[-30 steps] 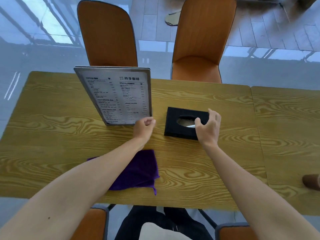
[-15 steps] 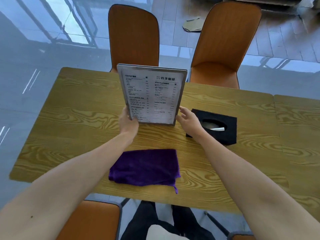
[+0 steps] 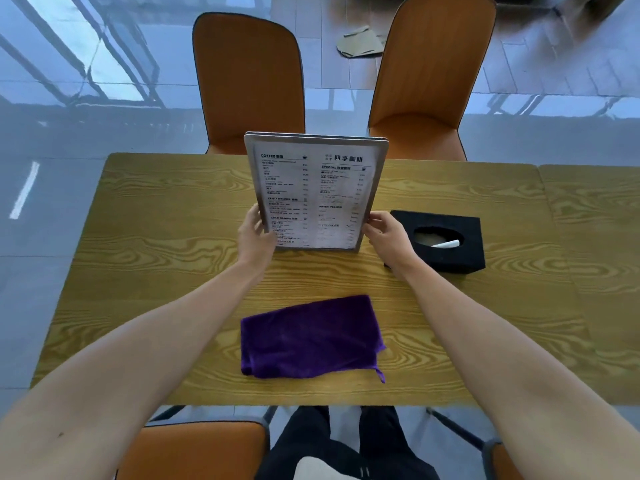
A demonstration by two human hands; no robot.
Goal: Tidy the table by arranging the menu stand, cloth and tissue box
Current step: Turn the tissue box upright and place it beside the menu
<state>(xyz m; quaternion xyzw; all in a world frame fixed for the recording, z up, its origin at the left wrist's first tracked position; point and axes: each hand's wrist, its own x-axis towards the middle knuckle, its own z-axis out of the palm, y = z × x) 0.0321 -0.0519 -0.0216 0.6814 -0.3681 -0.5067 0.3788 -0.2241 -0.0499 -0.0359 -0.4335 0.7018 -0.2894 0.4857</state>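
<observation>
The menu stand, a metal-framed sheet of printed menu, stands upright in the middle of the wooden table, facing me. My left hand grips its lower left edge and my right hand grips its lower right edge. A black tissue box with a white tissue in its oval slot lies just right of my right hand. The folded purple cloth lies flat near the table's front edge, between my forearms.
Two orange chairs stand at the table's far side. Another orange chair seat is below the front edge by my legs. A second table adjoins on the right. Flattened cardboard lies on the floor beyond.
My right hand left the tissue box and took the menu stand's right edge. The stand went from the left, turned aside, to the table's middle, square to me, held by both hands.
</observation>
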